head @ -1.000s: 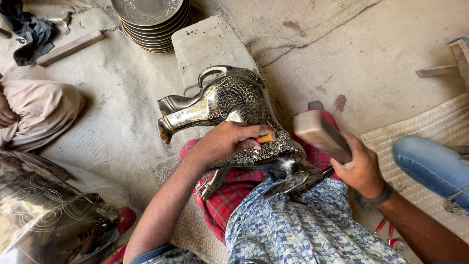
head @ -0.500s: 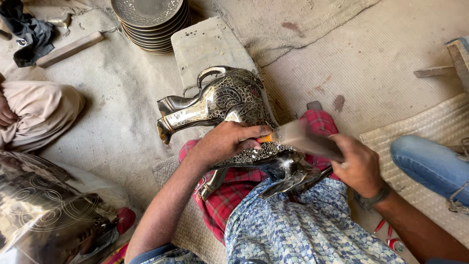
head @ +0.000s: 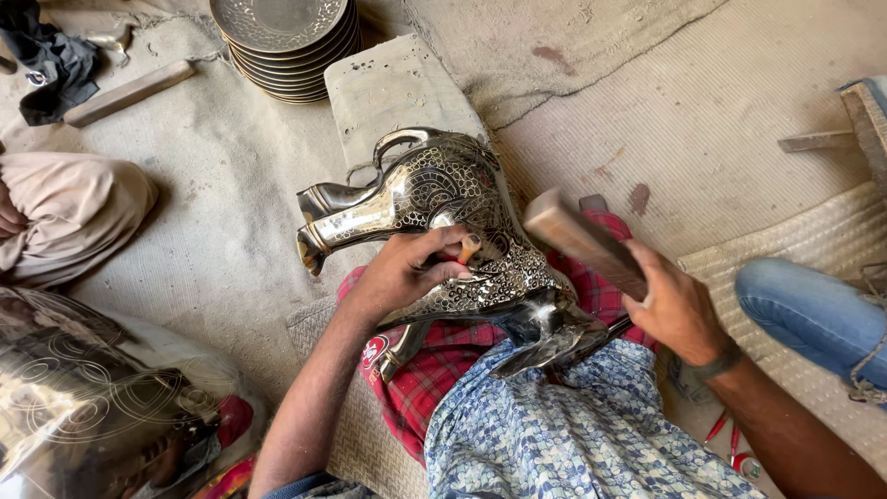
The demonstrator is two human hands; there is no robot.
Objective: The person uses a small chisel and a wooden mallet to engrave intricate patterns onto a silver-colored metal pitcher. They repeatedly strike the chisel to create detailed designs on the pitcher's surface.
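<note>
Metal ewer [head: 443, 222], ornate, engraved w/ dense pattern, lies on its side across the person's lap over a red checked cloth [head: 434, 370], spout toward 9 o'clock, handle loop at 12.

Head view: left hand [head: 407, 268] is closed around a small punch w/ orange tip [head: 467, 248], tip set against the ewer body near centre frame. Right hand [head: 679, 310], at 3 o'clock from the ewer, grips a wooden mallet block [head: 577, 240], raised just above the punch, not touching it.

Progress, as a judgement: most of the visible body already carries fine patterning; neck and spout look plainer and shinier, so work seems well along but unfinished. The far side is hidden, can't tell.

Around: stack of engraved metal plates [head: 286, 37] at 12 o'clock, flat stone slab [head: 393, 88] just beyond the ewer, big shiny engraved vessel [head: 83, 407] at 8 o'clock, another person's knee in beige [head: 74, 212] at 9, blue-jeaned leg [head: 813, 314] at 3. Woven mat [head: 822, 240] on the floor.
</note>
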